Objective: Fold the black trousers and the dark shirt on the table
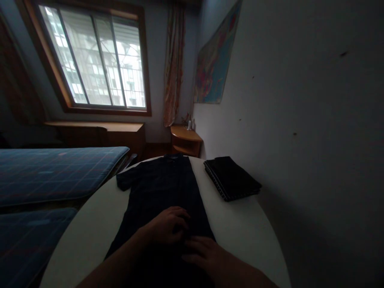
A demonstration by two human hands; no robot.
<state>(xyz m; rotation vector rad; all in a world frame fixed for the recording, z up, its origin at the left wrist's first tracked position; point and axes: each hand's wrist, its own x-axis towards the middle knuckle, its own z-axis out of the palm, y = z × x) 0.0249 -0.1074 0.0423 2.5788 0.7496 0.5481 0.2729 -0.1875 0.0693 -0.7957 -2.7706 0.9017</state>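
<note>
A dark navy T-shirt (pixel 165 188) lies on a round white table (pixel 96 212), its collar at the far edge. One short sleeve sticks out to the left, while the right side runs in a straight edge with no sleeve showing. My left hand (pixel 171 224) rests over the middle of the shirt, fingers loosely bent and apart from the thumb. Just nearer and to the right, my right hand (pixel 207 254) lies on the shirt near its right edge with fingers stretched out. The shirt's near end is lost in shadow.
A folded stack of black cloth (pixel 232 178) sits on the table's right side, near the wall (pixel 300 100). Left of the table is a blue plaid mattress (pixel 60 172). Beyond stand a wooden corner shelf (pixel 186 133) and a desk (pixel 120 127) under the window.
</note>
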